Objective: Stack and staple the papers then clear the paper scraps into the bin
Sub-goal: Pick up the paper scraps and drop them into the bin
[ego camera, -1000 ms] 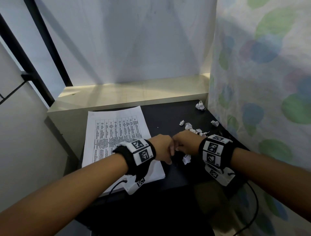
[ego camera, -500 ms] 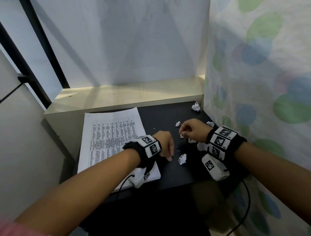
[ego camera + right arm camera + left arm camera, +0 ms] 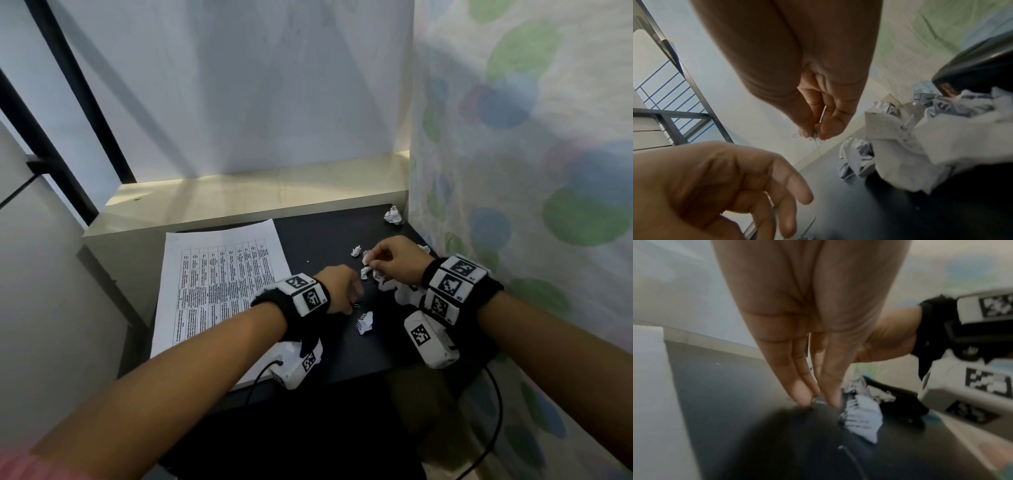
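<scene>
Your right hand [image 3: 397, 262] sits over the right half of the dark surface [image 3: 322, 240], among the paper scraps [image 3: 387, 284]. Its grip is closed to a pinch: thumb and fingertips [image 3: 830, 129] meet on a small tangle of thin bent wire [image 3: 813, 135]; what the wire is cannot be determined. Crumpled scraps lie just below and beside this hand, touching the surface, with a larger crumpled sheet [image 3: 920, 146] nearest your wrist.

Your left hand [image 3: 337, 289] is near the middle of the surface, just right of the stacked papers [image 3: 219, 281]. Its fingers [image 3: 797, 386] point straight down, held together, tips at the surface; whether they have hold of anything cannot be determined. One scrap [image 3: 364, 322] lies just beside this hand, toward the front edge.

The stacked papers lie flat along the left edge. One further scrap [image 3: 393, 216] sits in the back right corner, well apart from both hands.
</scene>
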### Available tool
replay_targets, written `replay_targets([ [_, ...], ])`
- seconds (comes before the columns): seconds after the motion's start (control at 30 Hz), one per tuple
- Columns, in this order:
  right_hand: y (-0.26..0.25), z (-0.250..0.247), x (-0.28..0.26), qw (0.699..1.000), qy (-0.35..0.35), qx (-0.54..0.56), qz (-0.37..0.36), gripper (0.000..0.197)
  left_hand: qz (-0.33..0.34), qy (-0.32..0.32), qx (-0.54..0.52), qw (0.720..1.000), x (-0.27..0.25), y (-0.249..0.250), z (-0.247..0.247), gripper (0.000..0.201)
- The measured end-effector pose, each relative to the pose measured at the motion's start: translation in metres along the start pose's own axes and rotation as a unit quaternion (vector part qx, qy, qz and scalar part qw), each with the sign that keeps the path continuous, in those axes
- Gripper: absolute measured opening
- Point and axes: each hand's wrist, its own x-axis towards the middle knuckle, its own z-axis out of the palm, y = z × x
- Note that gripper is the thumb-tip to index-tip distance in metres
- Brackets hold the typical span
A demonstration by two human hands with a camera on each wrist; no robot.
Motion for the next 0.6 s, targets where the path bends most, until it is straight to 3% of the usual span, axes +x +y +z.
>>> replay_targets([
  [0.13,0.003,0.0,-0.004,1.0,0.01,0.006,0.0,0.015,-0.001,-0.054,0.049,0.997,-0.01,-0.003,0.0,0.066],
  [0.2,0.004,0.001,-0.004,1.0,0.011,0.008,0.003,0.015,0.001,-0.059,0.094,0.994,-0.013,-0.006,0.002,0.07],
  [0.37,0.004,0.004,-0.003,1.0,-0.018,0.009,0.0,0.011,-0.019,-0.038,0.042,0.998,0.0,-0.009,-0.005,0.054],
  [0.47,0.006,0.006,-0.003,1.0,-0.024,-0.001,0.001,0.02,-0.028,-0.02,-0.007,0.999,0.012,-0.007,-0.008,0.042],
  [0.6,0.008,0.001,-0.005,1.0,-0.019,-0.002,0.006,0.035,-0.031,0.053,0.009,0.998,0.019,-0.004,-0.011,0.036],
])
